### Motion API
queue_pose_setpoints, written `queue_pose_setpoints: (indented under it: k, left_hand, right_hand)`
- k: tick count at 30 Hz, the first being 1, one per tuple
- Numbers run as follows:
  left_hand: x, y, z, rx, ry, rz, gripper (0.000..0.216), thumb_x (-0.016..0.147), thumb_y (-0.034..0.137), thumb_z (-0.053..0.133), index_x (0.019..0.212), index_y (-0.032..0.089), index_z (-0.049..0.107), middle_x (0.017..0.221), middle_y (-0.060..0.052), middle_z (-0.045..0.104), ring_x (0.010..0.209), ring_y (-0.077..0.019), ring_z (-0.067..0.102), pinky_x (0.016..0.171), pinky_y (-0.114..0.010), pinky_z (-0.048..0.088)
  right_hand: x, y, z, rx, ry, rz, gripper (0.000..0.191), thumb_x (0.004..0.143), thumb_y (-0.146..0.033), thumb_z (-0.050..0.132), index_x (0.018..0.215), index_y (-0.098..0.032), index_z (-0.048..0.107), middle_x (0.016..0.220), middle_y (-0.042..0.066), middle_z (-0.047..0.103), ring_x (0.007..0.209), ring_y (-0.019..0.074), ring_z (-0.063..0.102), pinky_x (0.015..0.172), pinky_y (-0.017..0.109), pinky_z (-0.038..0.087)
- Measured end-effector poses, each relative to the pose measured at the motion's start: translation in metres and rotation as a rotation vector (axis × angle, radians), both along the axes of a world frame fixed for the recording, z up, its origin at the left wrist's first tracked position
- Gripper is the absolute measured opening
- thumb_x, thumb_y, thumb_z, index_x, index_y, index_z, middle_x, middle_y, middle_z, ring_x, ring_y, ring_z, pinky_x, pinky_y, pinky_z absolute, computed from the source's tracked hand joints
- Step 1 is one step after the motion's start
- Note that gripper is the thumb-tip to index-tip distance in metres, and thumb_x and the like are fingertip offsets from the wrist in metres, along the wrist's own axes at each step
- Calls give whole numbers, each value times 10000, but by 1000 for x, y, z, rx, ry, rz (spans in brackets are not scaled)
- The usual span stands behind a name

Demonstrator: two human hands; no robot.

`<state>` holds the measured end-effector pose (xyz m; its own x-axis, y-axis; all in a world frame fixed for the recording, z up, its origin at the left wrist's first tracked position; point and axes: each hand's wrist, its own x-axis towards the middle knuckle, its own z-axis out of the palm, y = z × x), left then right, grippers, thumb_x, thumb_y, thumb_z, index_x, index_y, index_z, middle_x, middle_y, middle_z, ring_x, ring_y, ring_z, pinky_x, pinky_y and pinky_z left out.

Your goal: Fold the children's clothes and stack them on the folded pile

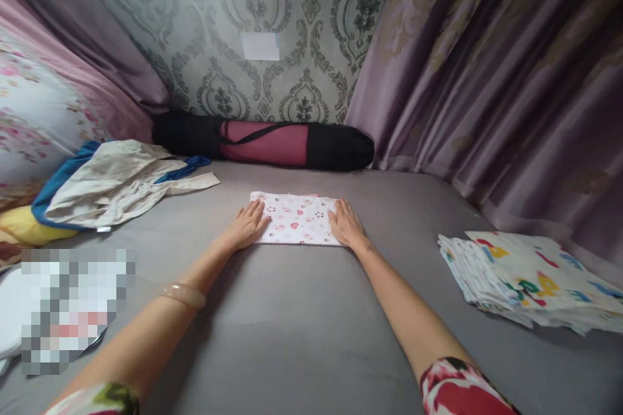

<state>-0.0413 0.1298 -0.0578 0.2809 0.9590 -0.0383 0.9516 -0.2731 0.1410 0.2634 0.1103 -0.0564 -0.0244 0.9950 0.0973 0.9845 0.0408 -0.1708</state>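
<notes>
Maroon-banded bag (265, 142) lies beyond the printed cloth (294, 219), fabric stack (540, 272) at right

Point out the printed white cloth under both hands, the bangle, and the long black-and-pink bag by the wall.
Printed white cloth (298, 219): head view, middle of its top face.
Bangle (183, 296): head view, upper side of its band.
Black-and-pink bag (268, 148): head view, its pink middle section.
</notes>
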Motion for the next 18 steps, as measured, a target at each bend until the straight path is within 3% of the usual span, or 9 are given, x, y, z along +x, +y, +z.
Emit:
queue_pose_setpoints:
  k: [4, 8, 11, 15, 18]
  left_hand:
    - [17, -14, 9, 70, 43, 13, 620, 975, 450, 204, 1467, 88, 312, 1572, -172, 221, 1464, -286, 159, 1162, -517, 123]
    - [56, -37, 9, 168, 17, -140, 617, 982, 465, 203, 1465, 105, 334, 1570, -156, 239, 1468, -251, 157, 1184, -456, 95]
    - [76, -48, 2, 155, 10, -228, 631, 983, 474, 193, 1482, 105, 309, 1571, -142, 242, 1467, -253, 156, 1186, -449, 99]
    - [79, -48, -3, 128, 22, -261, 628, 983, 482, 195, 1485, 120, 303, 1561, -144, 271, 1463, -269, 171, 1171, -466, 129]
    - [75, -37, 6, 144, 9, -300, 579, 982, 492, 222, 1417, 161, 416, 1486, -144, 418, 1399, -270, 331, 1145, -457, 190]
  right_hand:
    - [-11, -5, 6, 36, -45, -49, 598, 988, -398, 264, 1475, -57, 323, 1560, 178, 249, 1437, 286, 206, 1155, 458, 106]
    - [-38, -17, 8, 101, -47, -1, 588, 989, -401, 284, 1495, -102, 299, 1581, 169, 188, 1454, 294, 142, 1153, 493, 45]
    - [-55, -26, 6, 65, -9, 65, 574, 999, -418, 243, 1498, -141, 305, 1587, 138, 189, 1458, 278, 135, 1153, 496, 43]
    - [-59, -28, 6, -28, 15, 71, 570, 1001, -428, 223, 1492, -157, 324, 1572, 135, 240, 1456, 283, 146, 1147, 521, 42]
    - [-54, -23, 11, -51, 21, 95, 568, 996, -430, 245, 1477, -148, 354, 1556, 152, 276, 1442, 293, 192, 1142, 533, 64]
